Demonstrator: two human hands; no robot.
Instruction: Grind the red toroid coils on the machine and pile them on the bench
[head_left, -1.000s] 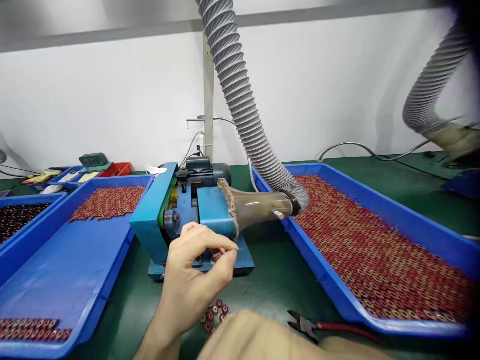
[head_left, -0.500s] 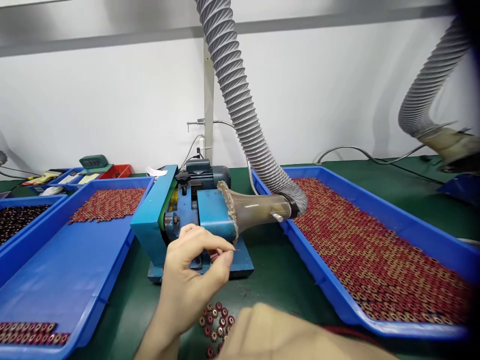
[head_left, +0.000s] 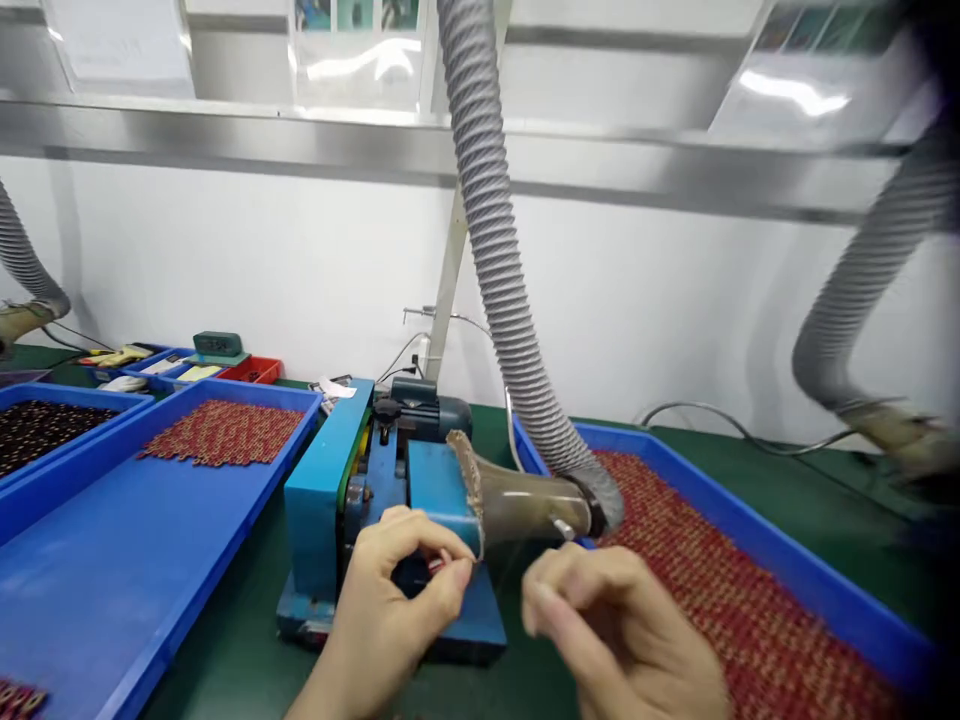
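In front of the belt sanding machine (head_left: 328,490), my left hand (head_left: 397,600) is closed, thumb and forefinger tips pinched together. Small red toothed rings (head_left: 439,563) show partly behind those fingers; how many I cannot tell. My right hand (head_left: 622,620) is a little blurred, to the right of the machine and apart from the left hand. Its fingers are curled in toward the thumb, and whatever they may hold is hidden. The brownish suction hood (head_left: 525,500) lies just above and between both hands.
A blue tray (head_left: 217,560) on the left bears rows of red-and-tan rings (head_left: 232,432). Another blue tray (head_left: 742,510) on the right is filled with similar rings. A grey hose (head_left: 495,230) drops to the hood. Small bins (head_left: 255,370) stand at the back left.
My view has tilted up, so the loose rings on the table have left the picture. My right hand has risen from the bottom edge to beside the hood; the left keeps its pinch.
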